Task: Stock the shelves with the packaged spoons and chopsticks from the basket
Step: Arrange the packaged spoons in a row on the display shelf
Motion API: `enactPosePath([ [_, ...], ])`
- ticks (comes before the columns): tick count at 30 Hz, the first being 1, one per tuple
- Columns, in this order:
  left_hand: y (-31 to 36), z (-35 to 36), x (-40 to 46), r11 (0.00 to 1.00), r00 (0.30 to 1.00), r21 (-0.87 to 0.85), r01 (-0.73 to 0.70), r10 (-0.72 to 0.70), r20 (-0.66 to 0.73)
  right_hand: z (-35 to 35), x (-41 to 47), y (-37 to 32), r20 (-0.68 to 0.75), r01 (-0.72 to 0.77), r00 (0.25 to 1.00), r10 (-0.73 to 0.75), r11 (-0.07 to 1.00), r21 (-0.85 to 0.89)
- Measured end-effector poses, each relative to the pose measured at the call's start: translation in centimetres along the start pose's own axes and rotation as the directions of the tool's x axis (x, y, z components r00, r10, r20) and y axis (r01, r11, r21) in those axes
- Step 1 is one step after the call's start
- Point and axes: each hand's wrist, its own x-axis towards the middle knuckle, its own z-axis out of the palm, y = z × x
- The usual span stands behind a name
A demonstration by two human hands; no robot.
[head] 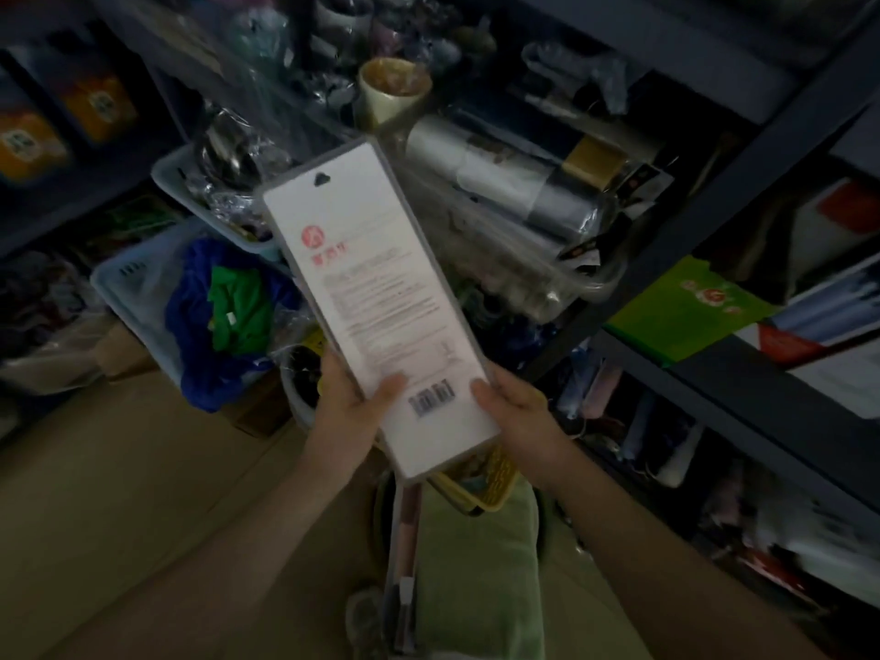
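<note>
Head view, item in hand: one long flat packet (378, 302), white backing card toward me, hang hole at the far end, barcode near my hands; whether it holds spoons or chopsticks I cannot tell from this side. I hold it tilted in the air in front of the shelves (743, 150), over the floor. My left hand (352, 397) grips its lower left edge, thumb curled onto the card; my right hand (514, 407) grips the lower right edge, thumb on the card beside the barcode.

Handling note, my judgement: keep both grips low, steer the hang-hole end first into a free gap on the shelf, lay it flat so it does not slide off the crowded rolls (514, 173).

Containers:
- yellow basket (481, 483), just under the packet's near end; contents mostly hidden
- white tray (178, 183) on the shelf, shiny wrapped metalware inside
- pale blue crate (128, 283), blue and green cloth inside
- cream cup (393, 90), contents blurred
</note>
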Motion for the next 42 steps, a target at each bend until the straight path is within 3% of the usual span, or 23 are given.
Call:
enactPosePath([
  [2, 0.6, -1.3, 0.3, 1.000, 0.993, -0.020, -0.003, 0.000, -0.116, 1.1, 1.9, 1.3, 0.074, -0.104, 0.991, 0.108, 0.993, -0.055],
  [4, 0.4, -3.0, 0.8, 0.995, 0.983, 0.103, -0.013, 0.032, -0.181, 1.8, 4.2, 3.6, 0.074, -0.209, 0.971, 0.229, 0.955, -0.212],
  [9, -1.2, -5.8, 2.6, 0.889, 0.978, 0.459, 0.004, 0.093, -0.189, 0.8, 10.6, 11.2, -0.092, -0.364, 0.913, 0.397, 0.695, -0.620],
  [13, -4.5, -7.2, 2.8, 0.813, 0.975, 0.575, 0.098, 0.038, -0.220, -0.6, 14.6, 17.1, -0.175, -0.324, 0.922, 0.344, 0.441, -0.837],
  [16, -6.7, -7.7, 2.1, 0.840, 0.972, 0.513, 0.176, -0.066, -0.225, -0.7, 15.5, 20.9, -0.139, -0.226, 0.926, 0.351, 0.220, -0.949],
  [18, -7.6, -8.0, 1.6, 0.848, 0.970, 0.479, 0.226, -0.150, -0.193, -0.2, 15.4, 20.5, -0.193, -0.257, 0.928, 0.318, 0.173, -0.951],
  [22, -7.9, -8.5, 1.0, 0.850, 0.969, 0.466, 0.245, -0.195, -0.153, 0.7, 15.6, 19.5, -0.229, -0.310, 0.917, 0.326, 0.225, -0.924],
  [27, -7.2, -9.9, 0.9, 0.849, 0.963, 0.457, 0.264, -0.201, -0.182, 0.8, 15.2, 18.5, -0.172, -0.280, 0.918, 0.358, 0.277, -0.919],
  [29, -6.8, -10.6, 0.8, 0.838, 0.962, 0.478, 0.264, -0.194, -0.193, 0.5, 14.6, 16.8, -0.214, -0.347, 0.917, 0.337, 0.408, -0.845],
  [33, -5.7, -10.7, 0.1, 0.789, 0.968, 0.561, 0.251, -0.185, -0.172, -0.8, 12.3, 12.7, -0.262, -0.402, 0.911, 0.318, 0.550, -0.732],
  [37, -3.9, -8.9, -1.4, 0.722, 0.981, 0.668, 0.179, -0.178, -0.071, -2.3, 8.3, 8.8, -0.174, -0.382, 0.922, 0.345, 0.754, -0.534],
  [42, -1.8, -6.5, -6.2, 0.677, 0.993, 0.733, 0.074, -0.118, 0.008, -3.4, 0.3, 4.2, -0.034, -0.241, 0.971, 0.238, 0.957, -0.163],
])
